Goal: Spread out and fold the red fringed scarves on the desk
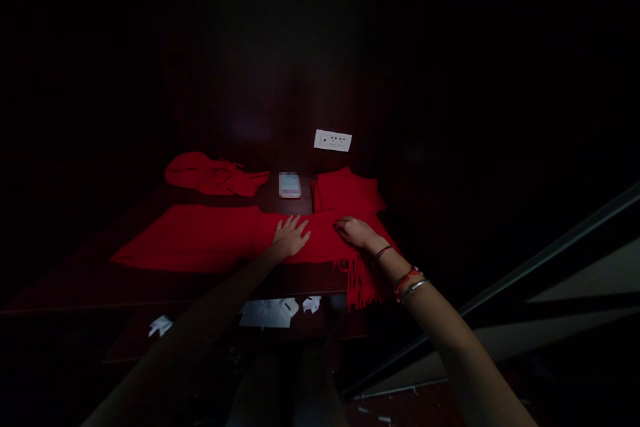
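Observation:
A long red scarf [200,233] lies spread across a dark tabletop, its fringe [363,283] hanging over the front edge at the right. My left hand [291,235] rests flat on the middle of the scarf with its fingers spread. To the right, my right hand [356,232] is closed, its fingers curled down onto the scarf near the fringed end; the fingertips are partly hidden. Behind that hand sits a folded red cloth [347,192]. Another red cloth [210,175] lies bunched at the back left.
A phone [289,185] with a lit screen lies behind the scarf, below a white wall socket [333,141]. Under the tabletop, a lower shelf holds papers [263,313] and crumpled white scraps [311,304]. Slanted panels [565,280] stand at the right.

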A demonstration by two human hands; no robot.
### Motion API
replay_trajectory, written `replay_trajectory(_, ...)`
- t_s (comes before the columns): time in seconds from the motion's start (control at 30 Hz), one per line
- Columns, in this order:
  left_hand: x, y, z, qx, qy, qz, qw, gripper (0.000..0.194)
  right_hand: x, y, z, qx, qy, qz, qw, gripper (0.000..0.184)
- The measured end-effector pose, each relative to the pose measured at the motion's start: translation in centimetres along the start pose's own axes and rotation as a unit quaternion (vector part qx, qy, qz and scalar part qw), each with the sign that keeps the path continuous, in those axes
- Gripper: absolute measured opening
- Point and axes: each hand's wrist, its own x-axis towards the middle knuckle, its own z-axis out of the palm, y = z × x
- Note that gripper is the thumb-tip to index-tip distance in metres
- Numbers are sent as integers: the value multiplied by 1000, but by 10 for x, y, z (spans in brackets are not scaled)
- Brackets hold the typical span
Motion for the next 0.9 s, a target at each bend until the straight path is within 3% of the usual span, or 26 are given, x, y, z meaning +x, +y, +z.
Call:
replay_trajectory(0.23,1,-1,0,5,-12,1,1000,50,-35,35,2,-43,-9,114,993,26)
replay_trajectory(0.3,1,0,1,5,-9,2,1000,50,-39,30,-1,-39,14,93,995,27)
replay_trajectory(0.47,1,-1,1,3,-11,2,1000,50,-36,-1,2,2,50,-92,994,29)
replay_trajectory(0.63,0,-2,-2,5,-21,-2,1000,50,-48,18,4,-51,-23,15,998,26)
replay_trajectory(0.73,-1,1,-3,17,-2,2,1000,47,-60,32,0,-72,-20,65,995,25)
replay_trajectory(0.8,-3,3,-5,39,16,15,999,45,-63,27,-5,-73,3,61,995,24)
replay_trajectory(0.9,-8,-3,-21,70,49,38,996,43,-54,2,-10,-34,50,-12,998,21)
